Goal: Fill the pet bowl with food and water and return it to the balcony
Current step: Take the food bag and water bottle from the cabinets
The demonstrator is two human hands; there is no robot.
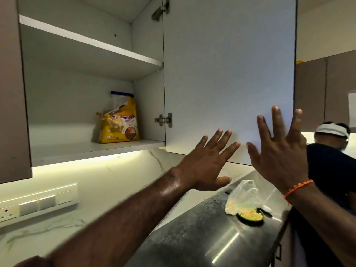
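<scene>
Pet bowl (250,216), green and with pale food in it, sits on the dark counter (192,228) at the lower right of the frame, with a thin plastic bag (242,197) against it. Left hand (204,166) and right hand (279,151) are both raised with fingers spread wide, holding nothing, in front of the open cabinet door (227,74). On the lower shelf (77,149) stands a yellow pet food bag (119,120), left of centre.

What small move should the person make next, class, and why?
Probably swing the cabinet door shut with the right hand. The food bag stands back on the shelf, the green bowl on the counter already holds food, and both hands are open.
</scene>
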